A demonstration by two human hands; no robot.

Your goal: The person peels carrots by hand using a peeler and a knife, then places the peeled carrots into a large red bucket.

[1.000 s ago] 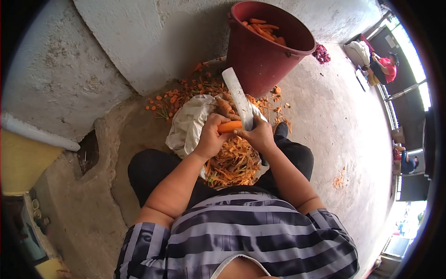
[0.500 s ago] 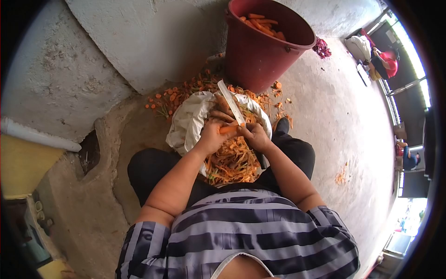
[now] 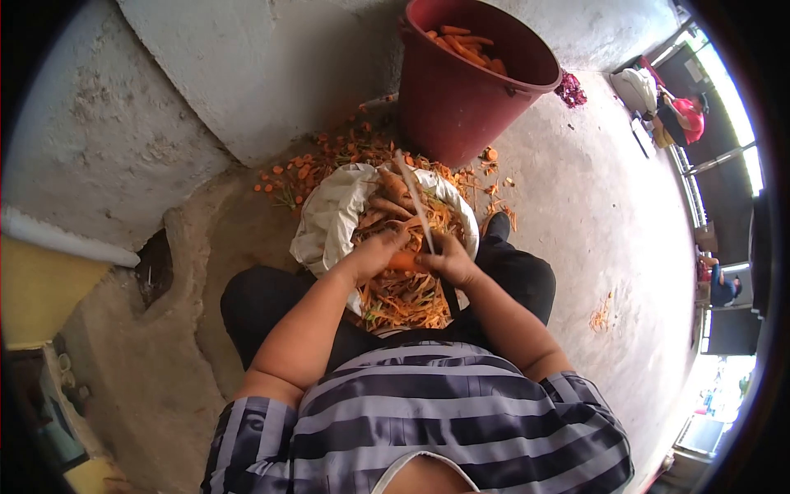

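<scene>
My left hand (image 3: 378, 252) is closed around one end of an orange carrot (image 3: 404, 261). In my right hand (image 3: 452, 260) is a knife (image 3: 418, 202), its long pale blade pointing away from me and turned nearly edge-on. The fingers of that hand are close to the carrot's other end. Both hands are over an open white sack (image 3: 322, 224) between my knees. Inside the sack, unpeeled carrots (image 3: 396, 189) lie at the far side, and a heap of carrot peelings (image 3: 407, 303) fills the near side.
A tall red bucket (image 3: 469, 115) holding peeled carrots (image 3: 465, 46) stands beyond the sack, near the wall. Cut carrot ends (image 3: 303, 171) and scraps litter the floor around it. Two people are far off at the right, one in a red top (image 3: 690, 119).
Both hands have come slightly nearer to me with the carrot. The knife blade has turned from showing its flat side to nearly edge-on.
</scene>
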